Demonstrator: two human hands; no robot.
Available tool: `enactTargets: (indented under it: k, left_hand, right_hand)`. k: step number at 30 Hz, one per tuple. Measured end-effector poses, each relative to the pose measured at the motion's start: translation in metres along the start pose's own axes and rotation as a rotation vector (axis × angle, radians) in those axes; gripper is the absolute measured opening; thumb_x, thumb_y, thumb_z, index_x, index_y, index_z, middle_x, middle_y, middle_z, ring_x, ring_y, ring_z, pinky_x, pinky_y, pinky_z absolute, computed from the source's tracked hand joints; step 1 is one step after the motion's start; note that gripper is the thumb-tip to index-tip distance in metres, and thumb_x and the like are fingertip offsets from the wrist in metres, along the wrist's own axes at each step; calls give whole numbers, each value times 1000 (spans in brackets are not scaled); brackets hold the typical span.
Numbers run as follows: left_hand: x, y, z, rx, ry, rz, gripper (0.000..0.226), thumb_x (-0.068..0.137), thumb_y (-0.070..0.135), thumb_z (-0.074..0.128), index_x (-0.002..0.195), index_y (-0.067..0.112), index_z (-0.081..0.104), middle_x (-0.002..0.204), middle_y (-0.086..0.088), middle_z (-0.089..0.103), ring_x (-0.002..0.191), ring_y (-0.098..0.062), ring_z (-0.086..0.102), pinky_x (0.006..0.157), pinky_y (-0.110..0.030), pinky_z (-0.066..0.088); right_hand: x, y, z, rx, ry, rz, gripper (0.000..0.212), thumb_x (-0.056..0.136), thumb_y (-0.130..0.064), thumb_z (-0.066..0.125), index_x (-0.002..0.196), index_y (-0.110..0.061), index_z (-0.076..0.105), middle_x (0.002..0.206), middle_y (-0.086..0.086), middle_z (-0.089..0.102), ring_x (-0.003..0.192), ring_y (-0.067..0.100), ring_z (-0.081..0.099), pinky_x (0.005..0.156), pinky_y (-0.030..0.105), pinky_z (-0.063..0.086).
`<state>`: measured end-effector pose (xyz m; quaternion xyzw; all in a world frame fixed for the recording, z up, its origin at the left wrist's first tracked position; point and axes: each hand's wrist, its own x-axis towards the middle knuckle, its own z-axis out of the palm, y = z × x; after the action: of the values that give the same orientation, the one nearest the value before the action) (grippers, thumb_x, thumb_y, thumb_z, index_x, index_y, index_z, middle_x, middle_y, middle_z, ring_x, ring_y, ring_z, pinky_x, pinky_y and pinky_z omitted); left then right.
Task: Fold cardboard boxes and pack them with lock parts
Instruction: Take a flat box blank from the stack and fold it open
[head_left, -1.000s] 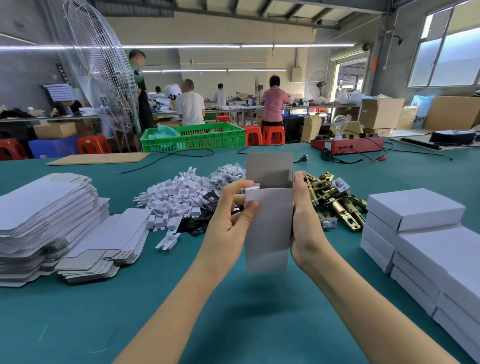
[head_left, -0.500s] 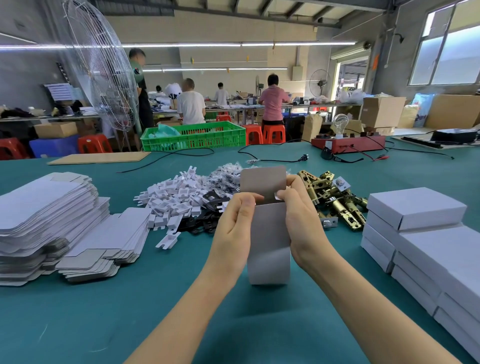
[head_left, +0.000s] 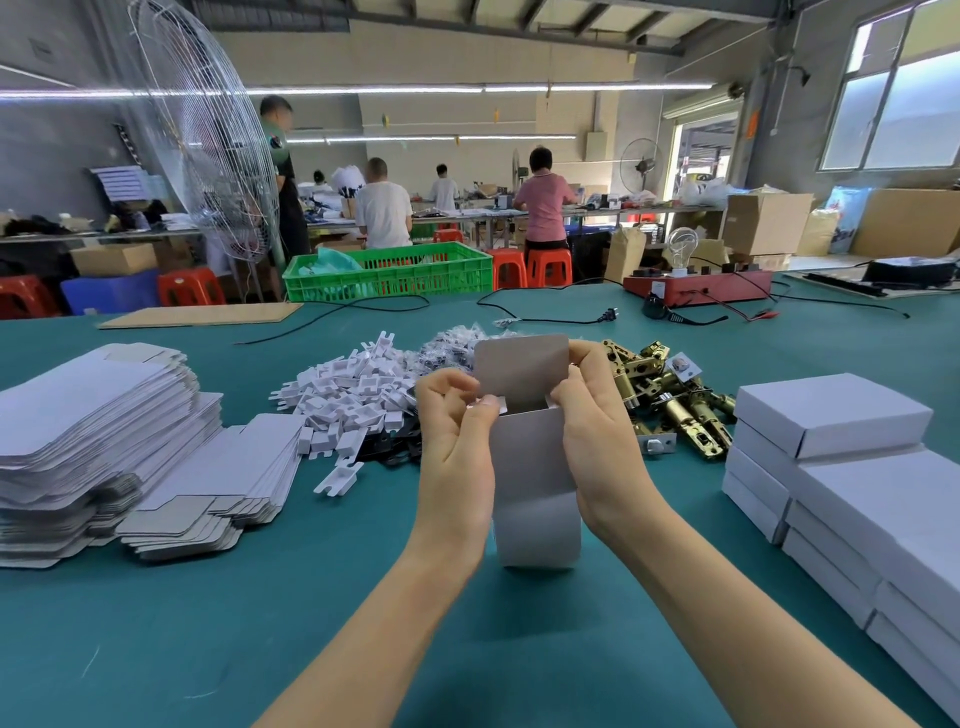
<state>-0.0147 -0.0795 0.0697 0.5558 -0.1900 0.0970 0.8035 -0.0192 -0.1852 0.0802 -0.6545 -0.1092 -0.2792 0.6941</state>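
1. Head view: a person stood at the near edge of a green table (head_left: 156, 649), holding one small grey cardboard box (head_left: 535, 488) upright just above the cloth, roughly mid-table.
2. Left hand (head_left: 454, 447): fingers curled round the box's left wall, thumb and fingertips pinching the small side flap at the open top.
3. Right hand (head_left: 597, 431): grasping the right wall, fingers curled over the top right corner beside the raised lid flap (head_left: 522, 371). The lid stood open; the box mouth showed dark and, as far as visible, empty.
4. Supplies: flat box blanks (head_left: 98, 441) stacked toward the left edge; white plastic inserts (head_left: 353, 395) and brass lock parts (head_left: 670, 400) heaped behind the hands; finished white boxes (head_left: 831, 467) stacked along the right edge.
5. Judgement: step in hand was forming the top end, side flaps in before the lid.
6. To do it well: keep the walls square with both palms, fold each dust flap fully on its crease, avoid crushing the corners, and leave the lid up, since the box apparently has yet to take its parts.
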Motion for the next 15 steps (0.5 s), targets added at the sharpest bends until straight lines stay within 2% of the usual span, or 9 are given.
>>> enactTargets:
  k: [3,5,7,11,13,15]
  left_hand:
    - [3,1,-2,-34,8,-21,35,89,14,51,89,49,55,87,10,66,82,-16,56,77,-39,43]
    - [4,1,-3,-41,-20,-23,40,93,11,46,101,48,60,104,2,69,87,-16,60,76,-36,49]
    - [5,2,-3,-45,-36,-20,44,96,7,41,107,43,64,113,-5,68,93,-17,60,82,-37,49]
    - [4,2,-2,-47,-59,20,40,98,10,42,95,39,69,93,1,66,84,-13,57,80,-34,47]
    - [4,3,-2,-61,-43,13,27,94,19,48,89,36,68,90,-2,61,85,-17,53,80,-36,44]
    - [3,2,-2,-75,-31,15,23,93,22,50,85,33,68,88,0,62,82,-15,53,76,-34,45]
  right_hand:
    - [0,0,2,25,-10,2,34,88,-5,35,85,-33,54,74,-18,56,66,-2,48,59,9,41]
    - [0,-1,3,54,-31,10,30,85,-10,38,84,-34,56,80,-13,60,72,1,53,63,12,44]
    - [0,0,2,72,-39,11,29,87,-10,39,85,-33,57,85,-9,62,77,4,56,66,14,46]
    - [-1,-1,1,110,-48,35,31,94,-6,39,84,-28,57,88,-5,66,81,7,60,71,24,48]
    - [-1,-1,1,132,-40,44,33,96,-4,39,81,-27,57,85,-5,66,81,9,60,75,28,46]
    - [0,-2,1,145,-12,58,33,94,-4,40,75,-26,56,80,-3,64,80,13,58,77,33,44]
